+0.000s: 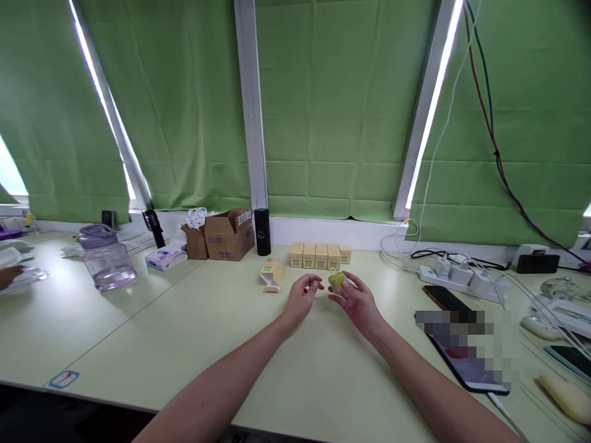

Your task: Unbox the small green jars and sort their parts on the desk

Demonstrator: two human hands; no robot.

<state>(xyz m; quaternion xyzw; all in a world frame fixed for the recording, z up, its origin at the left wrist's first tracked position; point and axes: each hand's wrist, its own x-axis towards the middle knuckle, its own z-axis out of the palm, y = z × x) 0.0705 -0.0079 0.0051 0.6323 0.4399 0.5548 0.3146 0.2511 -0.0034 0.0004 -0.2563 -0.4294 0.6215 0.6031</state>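
Between the fingertips of my right hand (pixel 359 303) is a small yellow-green trinket (pixel 337 282) with an orange patch and a pale loop at its top; its exact kind is too small to make out. My left hand (pixel 301 299) hovers just to the left of it, fingers loosely curled, thumb a little apart, and nothing visible in them. A small cardboard box (pixel 272 275) with its flap open lies on its side beyond my left hand. Behind both hands, several matching small tan boxes (pixel 315 256) with green labels stand in a row.
A black tumbler (pixel 262 232), a brown carton (pixel 229 234), a tissue pack (pixel 166 256) and a clear purple jug (pixel 106 257) stand at left. To the right are a power strip (pixel 455 278) with cables, a dark phone (pixel 447 300) and a tablet (pixel 466 363). Another person's hand (pixel 10 276) shows far left.
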